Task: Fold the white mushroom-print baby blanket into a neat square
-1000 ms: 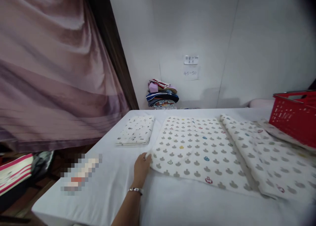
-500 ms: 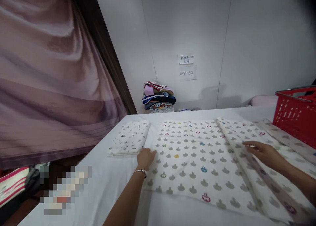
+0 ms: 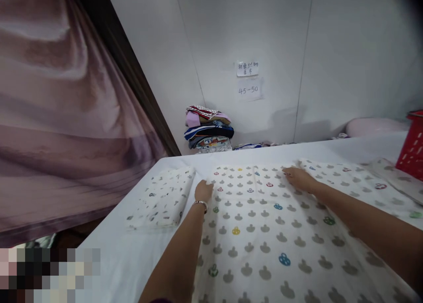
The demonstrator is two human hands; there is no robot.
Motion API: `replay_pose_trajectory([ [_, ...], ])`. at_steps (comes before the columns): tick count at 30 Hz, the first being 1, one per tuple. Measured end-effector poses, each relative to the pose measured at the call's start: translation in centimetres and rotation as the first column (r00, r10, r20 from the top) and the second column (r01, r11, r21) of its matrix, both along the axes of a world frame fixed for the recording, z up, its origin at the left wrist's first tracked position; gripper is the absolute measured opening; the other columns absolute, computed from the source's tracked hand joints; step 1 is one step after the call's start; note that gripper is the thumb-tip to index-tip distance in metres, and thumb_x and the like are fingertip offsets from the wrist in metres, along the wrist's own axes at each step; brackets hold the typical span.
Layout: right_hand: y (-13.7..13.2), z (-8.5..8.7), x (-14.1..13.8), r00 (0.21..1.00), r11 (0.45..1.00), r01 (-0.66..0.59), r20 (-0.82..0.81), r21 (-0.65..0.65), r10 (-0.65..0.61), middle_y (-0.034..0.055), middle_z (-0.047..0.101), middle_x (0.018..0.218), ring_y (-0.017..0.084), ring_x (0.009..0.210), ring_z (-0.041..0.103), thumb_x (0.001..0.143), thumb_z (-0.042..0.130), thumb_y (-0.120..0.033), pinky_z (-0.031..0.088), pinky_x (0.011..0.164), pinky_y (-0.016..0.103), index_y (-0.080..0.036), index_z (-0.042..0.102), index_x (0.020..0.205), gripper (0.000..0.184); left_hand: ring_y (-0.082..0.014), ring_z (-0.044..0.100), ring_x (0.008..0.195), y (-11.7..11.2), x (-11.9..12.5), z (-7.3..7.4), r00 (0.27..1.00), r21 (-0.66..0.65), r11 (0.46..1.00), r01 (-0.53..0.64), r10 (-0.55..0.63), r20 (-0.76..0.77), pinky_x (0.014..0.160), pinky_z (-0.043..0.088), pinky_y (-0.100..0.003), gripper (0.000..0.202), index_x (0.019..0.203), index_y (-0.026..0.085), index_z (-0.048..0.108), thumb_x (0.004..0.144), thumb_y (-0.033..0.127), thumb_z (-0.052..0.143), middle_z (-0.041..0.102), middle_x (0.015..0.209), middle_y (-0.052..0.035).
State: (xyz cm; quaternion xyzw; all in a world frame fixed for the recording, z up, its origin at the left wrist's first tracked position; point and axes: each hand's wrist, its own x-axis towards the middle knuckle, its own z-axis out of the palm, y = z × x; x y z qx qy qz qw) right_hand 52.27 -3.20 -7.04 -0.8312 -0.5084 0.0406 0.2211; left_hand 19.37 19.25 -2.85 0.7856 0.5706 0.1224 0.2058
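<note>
A white cloth with grey mushroom shapes and a few coloured ones [image 3: 247, 223] lies spread over the table. At its left edge rests my left hand [image 3: 203, 191], wearing a bracelet, with the thumb apart and the other fingers partly hidden. Across the cloth, my right hand [image 3: 300, 180] lies near its far right part, fingers stretched out over the fabric. To the right, more of the same mushroom print [image 3: 350, 179] is partly behind my right forearm. A folded white cloth with small dark prints [image 3: 161, 197] sits left of my left hand.
The white-covered table [image 3: 109, 250] ends at the left. A red basket [image 3: 413, 144] stands at the right edge of view. Beyond the table is a stack of folded fabrics [image 3: 209, 129] against the wall. A pinkish curtain [image 3: 66, 117] hangs at left.
Both hands have moved farther away along the mushroom-print cloth; my right hand has also shifted left. The right-hand fold lies flatter, and the view has moved closer.
</note>
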Motion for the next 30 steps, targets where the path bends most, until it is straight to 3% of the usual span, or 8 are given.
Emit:
replay_pose_trajectory([
  [4, 1.6, -1.4, 1.2, 1.000, 1.000, -0.001, 0.009, 0.021, 0.001, 0.0135, 0.051, 0.132, 0.027, 0.122, 0.046, 0.080, 0.043, -0.019, 0.033, 0.104, 0.040, -0.010, 0.051, 0.127, 0.049, -0.0166, 0.061, 0.079, -2.1, -0.6, 2.5, 0.954, -0.036, 0.997, 0.075, -0.061, 0.294, 0.065, 0.045, -0.022, 0.034, 0.100, 0.016, 0.062, 0.085, 0.038, 0.041, 0.068, 0.091, -0.0045],
  [7, 2.3, -1.9, 2.2, 1.000, 0.999, -0.025, 0.007, 0.033, 0.025, 0.0092, 0.042, 0.140, 0.027, 0.128, 0.039, 0.074, 0.048, -0.019, 0.032, 0.106, 0.041, -0.017, 0.040, 0.137, 0.064, -0.0169, 0.059, 0.075, -5.8, -3.8, 5.6, 0.680, -0.118, 0.936, 0.331, -0.150, 0.718, 0.063, 0.046, -0.023, 0.036, 0.099, 0.015, 0.064, 0.078, 0.042, 0.057, 0.067, 0.086, -0.0038],
  [11, 2.9, -0.8, 2.4, 0.996, 0.993, -0.094, 0.002, 0.066, 0.094, 0.0064, 0.037, 0.144, 0.026, 0.131, 0.034, 0.066, 0.054, -0.023, 0.033, 0.106, 0.040, -0.023, 0.031, 0.141, 0.078, -0.0109, 0.051, 0.053, -11.4, -10.1, 9.3, 0.580, -0.139, 0.810, 0.570, -0.277, 0.766, 0.049, 0.038, -0.020, 0.020, 0.068, 0.016, 0.068, 0.070, 0.036, 0.069, 0.060, 0.060, -0.0003],
  [14, 2.3, 0.5, 2.0, 0.984, 0.984, -0.178, 0.005, -0.026, 0.178, 0.0088, 0.049, 0.134, 0.029, 0.122, 0.045, 0.068, 0.052, -0.028, 0.038, 0.101, 0.039, -0.020, 0.051, 0.127, 0.060, -0.0127, 0.052, 0.053, -13.8, -14.4, 10.1, 0.478, -0.087, 0.713, 0.696, -0.369, 0.797, 0.052, 0.041, -0.022, 0.016, 0.060, 0.017, 0.068, 0.065, 0.031, 0.074, 0.058, 0.055, -0.0013],
  [17, 0.0, 1.3, 1.5, 0.958, 0.935, -0.283, -0.018, -0.212, 0.286, 0.0088, 0.064, 0.112, 0.029, 0.105, 0.057, 0.068, 0.048, -0.025, 0.042, 0.094, 0.040, -0.020, 0.066, 0.106, 0.042, -0.0148, 0.055, 0.057, -14.6, -17.7, 9.8, 0.392, -0.043, 0.810, 0.585, -0.236, 0.889, 0.055, 0.044, -0.025, 0.015, 0.063, 0.020, 0.068, 0.060, 0.032, 0.077, 0.059, 0.057, -0.0010],
  [20, -3.1, 1.7, 0.8, 0.929, 0.896, -0.353, 0.013, -0.269, 0.369, 0.0084, 0.065, 0.108, 0.029, 0.102, 0.057, 0.060, 0.048, -0.015, 0.042, 0.091, 0.041, -0.022, 0.065, 0.108, 0.052, -0.0169, 0.057, 0.060, -15.1, -19.7, 9.6, 0.376, -0.126, 0.899, 0.420, -0.046, 0.926, 0.054, 0.046, -0.026, 0.024, 0.062, 0.020, 0.066, 0.054, 0.037, 0.080, 0.060, 0.060, -0.0012],
  [26, -7.4, 3.6, -2.6, 0.880, 0.881, -0.404, 0.158, -0.247, 0.448, 0.0115, 0.063, 0.098, 0.028, 0.100, 0.056, 0.057, 0.046, -0.011, 0.043, 0.087, 0.040, -0.019, 0.062, 0.072, 0.023, -0.0151, 0.054, 0.054, -17.8, -21.2, 10.9, 0.351, -0.144, 0.901, 0.410, -0.010, 0.936, 0.048, 0.044, -0.025, 0.034, 0.054, 0.018, 0.061, 0.046, 0.043, 0.082, 0.059, 0.059, -0.0020],
  [30, -9.9, 6.1, -6.1, 0.944, 0.949, -0.273, 0.147, -0.157, 0.296, 0.0150, 0.052, 0.127, 0.032, 0.124, 0.041, 0.063, 0.051, -0.016, 0.034, 0.100, 0.046, -0.017, 0.063, 0.087, 0.027, -0.0127, 0.052, 0.051, -19.2, -21.1, 12.5, 0.429, -0.143, 0.926, 0.350, -0.023, 0.903, 0.046, 0.041, -0.022, 0.035, 0.061, 0.017, 0.064, 0.052, 0.048, 0.079, 0.058, 0.057, -0.0011],
])
